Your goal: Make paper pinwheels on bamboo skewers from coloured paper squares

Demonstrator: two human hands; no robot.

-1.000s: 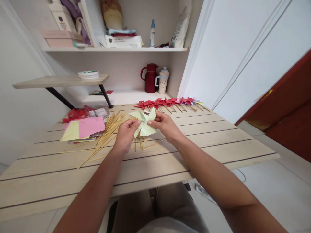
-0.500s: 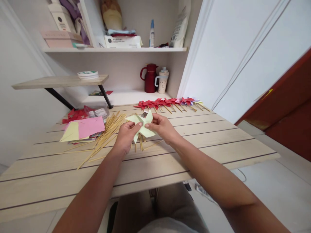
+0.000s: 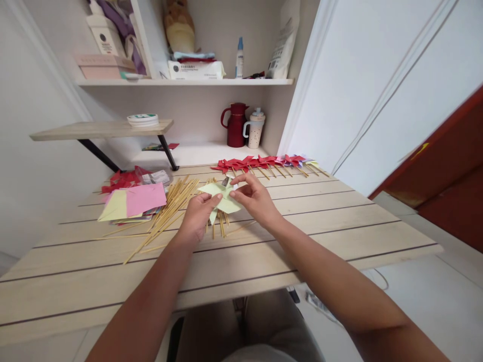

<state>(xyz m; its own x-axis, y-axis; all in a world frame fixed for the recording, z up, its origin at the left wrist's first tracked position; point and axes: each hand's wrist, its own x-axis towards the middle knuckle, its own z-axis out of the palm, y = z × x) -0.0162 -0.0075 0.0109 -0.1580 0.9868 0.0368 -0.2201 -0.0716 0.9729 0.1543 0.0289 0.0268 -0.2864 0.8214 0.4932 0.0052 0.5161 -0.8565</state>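
A pale green paper pinwheel (image 3: 223, 197) is held just above the wooden table (image 3: 287, 241), near its middle. My left hand (image 3: 197, 216) grips the pinwheel's left side with thumb and fingers. My right hand (image 3: 255, 199) pinches its right side, fingertips at the centre folds. Under the pinwheel lie a few thin wooden sticks (image 3: 220, 226). A larger heap of wooden sticks (image 3: 169, 207) lies to the left of my left hand.
A row of red pinwheels on sticks (image 3: 260, 162) lies along the table's far edge. Pink and yellow paper sheets (image 3: 133, 200) and red paper scraps (image 3: 123, 179) sit at the left. A red jug (image 3: 236, 125) and a cup (image 3: 255, 128) stand on the back shelf.
The pinwheel has sunk a little lower and flatter toward the table between my hands. The camera view has shifted slightly.
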